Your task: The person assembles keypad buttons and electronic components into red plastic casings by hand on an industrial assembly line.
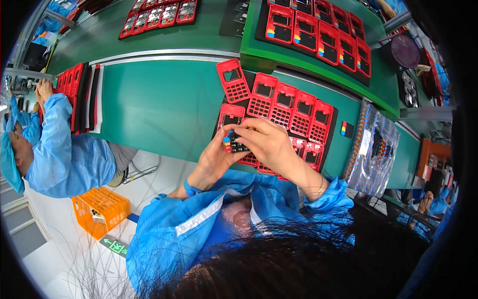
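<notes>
Between my two hands, above the near part of a black tray (pixel 334 119), is a small black keypad (pixel 237 143) with blue, yellow and red keys at one end. My left hand (pixel 215 158) supports it from the left, fingers closed round its edge. The thumb and fingers of my right hand (pixel 273 145) pinch its right side and hide part of it. Red handset housings (pixel 282 107) with screen windows lie in rows on the tray, some partly under my hands. One red housing (pixel 233 80) rests at a slant at the tray's far left corner.
Right of the tray lie a loose keypad (pixel 347 129) and a clear plastic pack of keypads (pixel 374 149). A raised green belt (pixel 254 55) carries more red housings. At left, a co-worker (pixel 69 154) stands near stacked red housings (pixel 69 94). An orange crate (pixel 102 212) sits on the floor.
</notes>
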Demonstrator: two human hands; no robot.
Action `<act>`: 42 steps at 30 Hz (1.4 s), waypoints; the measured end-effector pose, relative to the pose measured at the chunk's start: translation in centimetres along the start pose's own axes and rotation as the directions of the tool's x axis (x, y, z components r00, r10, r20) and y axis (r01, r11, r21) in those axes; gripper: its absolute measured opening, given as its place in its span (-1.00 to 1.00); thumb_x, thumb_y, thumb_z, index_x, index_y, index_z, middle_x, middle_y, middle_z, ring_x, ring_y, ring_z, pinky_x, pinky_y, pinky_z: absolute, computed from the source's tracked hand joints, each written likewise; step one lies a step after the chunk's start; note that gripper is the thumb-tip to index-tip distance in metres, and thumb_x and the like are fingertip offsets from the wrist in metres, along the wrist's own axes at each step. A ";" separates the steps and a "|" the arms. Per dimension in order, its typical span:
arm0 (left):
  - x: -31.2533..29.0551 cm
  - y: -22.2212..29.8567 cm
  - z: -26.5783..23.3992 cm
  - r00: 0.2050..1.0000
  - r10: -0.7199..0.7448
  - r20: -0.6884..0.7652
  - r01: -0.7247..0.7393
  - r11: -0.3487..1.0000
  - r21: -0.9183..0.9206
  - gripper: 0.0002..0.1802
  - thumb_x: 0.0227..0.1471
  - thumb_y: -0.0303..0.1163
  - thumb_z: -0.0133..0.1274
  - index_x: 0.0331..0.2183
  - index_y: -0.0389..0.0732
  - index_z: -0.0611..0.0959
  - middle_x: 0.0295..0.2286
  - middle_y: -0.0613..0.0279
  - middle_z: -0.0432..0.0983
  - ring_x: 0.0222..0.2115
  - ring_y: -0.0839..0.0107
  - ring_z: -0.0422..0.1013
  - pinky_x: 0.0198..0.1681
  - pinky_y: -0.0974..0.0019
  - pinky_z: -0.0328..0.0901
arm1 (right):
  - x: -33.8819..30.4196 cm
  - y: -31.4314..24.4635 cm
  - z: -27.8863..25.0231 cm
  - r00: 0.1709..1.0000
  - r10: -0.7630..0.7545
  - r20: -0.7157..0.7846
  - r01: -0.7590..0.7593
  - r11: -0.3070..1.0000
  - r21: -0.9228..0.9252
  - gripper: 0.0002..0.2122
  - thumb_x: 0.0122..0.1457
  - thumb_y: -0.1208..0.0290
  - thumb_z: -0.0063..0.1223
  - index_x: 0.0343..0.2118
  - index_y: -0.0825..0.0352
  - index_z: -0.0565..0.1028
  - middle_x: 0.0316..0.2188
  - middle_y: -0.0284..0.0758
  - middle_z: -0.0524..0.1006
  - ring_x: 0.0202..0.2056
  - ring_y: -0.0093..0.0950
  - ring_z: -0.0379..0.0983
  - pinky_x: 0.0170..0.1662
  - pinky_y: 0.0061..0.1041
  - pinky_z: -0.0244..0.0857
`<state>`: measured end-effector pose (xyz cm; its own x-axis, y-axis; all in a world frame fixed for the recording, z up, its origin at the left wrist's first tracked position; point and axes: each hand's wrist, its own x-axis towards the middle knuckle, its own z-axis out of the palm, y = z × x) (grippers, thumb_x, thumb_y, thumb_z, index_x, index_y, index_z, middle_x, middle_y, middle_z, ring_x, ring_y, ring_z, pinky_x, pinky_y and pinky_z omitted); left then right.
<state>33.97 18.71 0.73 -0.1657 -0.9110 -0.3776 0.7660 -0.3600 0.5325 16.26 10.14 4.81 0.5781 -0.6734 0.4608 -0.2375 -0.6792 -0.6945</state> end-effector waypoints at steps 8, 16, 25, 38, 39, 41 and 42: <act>0.2 0.8 -0.7 0.999 -0.040 -0.011 0.039 0.998 -0.057 -0.56 0.46 -0.06 -0.14 0.18 -0.12 0.45 0.02 0.21 0.51 0.07 0.36 0.49 0.12 0.07 0.49 | 0.8 0.8 0.0 0.959 -0.252 0.128 0.274 0.941 -0.197 -0.73 -0.01 0.47 0.22 -0.20 0.34 0.58 -0.20 -0.28 0.56 -0.17 -0.26 0.56 -0.13 -0.29 0.53; 0.1 0.7 -1.6 0.998 -0.035 0.045 0.038 0.998 -0.056 -0.64 0.48 -0.22 -0.18 0.16 -0.17 0.45 0.00 0.19 0.51 0.02 0.43 0.51 0.06 0.22 0.50 | 0.8 0.4 0.2 0.920 -0.342 0.194 0.385 0.883 -0.268 -0.69 -0.01 0.44 0.19 -0.16 0.39 0.58 -0.19 -0.30 0.58 -0.13 -0.34 0.56 -0.10 -0.37 0.51; 0.6 1.8 -1.7 1.000 -0.017 0.023 0.017 0.999 -0.030 -0.68 0.45 -0.36 -0.16 0.13 -0.24 0.46 -0.05 0.21 0.52 -0.05 0.46 0.51 -0.01 0.35 0.48 | 1.5 -1.6 0.2 0.858 -0.407 0.313 0.505 0.777 -0.375 -0.71 0.01 0.44 0.14 -0.18 0.42 0.58 -0.21 -0.26 0.56 -0.10 -0.30 0.51 -0.02 -0.34 0.45; 0.8 2.5 -2.2 1.000 0.011 -0.004 -0.011 1.000 0.021 -0.65 0.41 -0.43 -0.08 0.17 -0.24 0.45 -0.04 0.18 0.54 -0.05 0.46 0.52 -0.02 0.37 0.50 | 1.6 -1.6 1.1 0.890 -0.277 0.362 0.358 0.916 -0.180 -0.71 0.04 0.50 0.15 -0.12 0.38 0.53 -0.22 -0.25 0.47 -0.15 -0.28 0.45 -0.12 -0.33 0.49; 0.8 2.6 -2.3 1.000 0.014 0.000 -0.014 1.000 0.020 -0.65 0.41 -0.43 -0.08 0.17 -0.24 0.45 -0.04 0.18 0.54 -0.05 0.46 0.52 -0.02 0.37 0.50 | 1.6 -1.9 1.1 0.889 -0.279 0.363 0.361 0.914 -0.183 -0.71 0.04 0.50 0.15 -0.12 0.38 0.53 -0.22 -0.25 0.47 -0.15 -0.28 0.45 -0.12 -0.33 0.49; 1.0 2.9 -2.4 0.999 0.026 -0.024 -0.025 0.999 0.046 -0.64 0.41 -0.41 -0.07 0.17 -0.24 0.45 -0.04 0.17 0.56 -0.05 0.45 0.53 -0.03 0.36 0.51 | 1.9 -2.5 1.0 0.919 -0.151 0.364 0.208 0.970 -0.124 -0.72 0.09 0.53 0.14 -0.10 0.33 0.53 -0.21 -0.27 0.47 -0.14 -0.28 0.46 -0.15 -0.33 0.49; 1.1 3.0 -2.4 0.999 0.026 -0.027 -0.025 0.999 0.044 -0.64 0.41 -0.41 -0.07 0.17 -0.24 0.45 -0.04 0.17 0.56 -0.05 0.45 0.53 -0.03 0.36 0.51 | 1.9 -2.3 1.1 0.918 -0.151 0.366 0.208 0.971 -0.121 -0.72 0.09 0.53 0.14 -0.10 0.33 0.53 -0.21 -0.27 0.47 -0.14 -0.28 0.46 -0.15 -0.33 0.49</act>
<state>37.60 17.13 0.10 -0.1285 -0.9143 -0.3840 0.7416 -0.3457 0.5749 18.72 10.72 6.65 0.8522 -0.4091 0.3262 -0.2048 -0.8345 -0.5116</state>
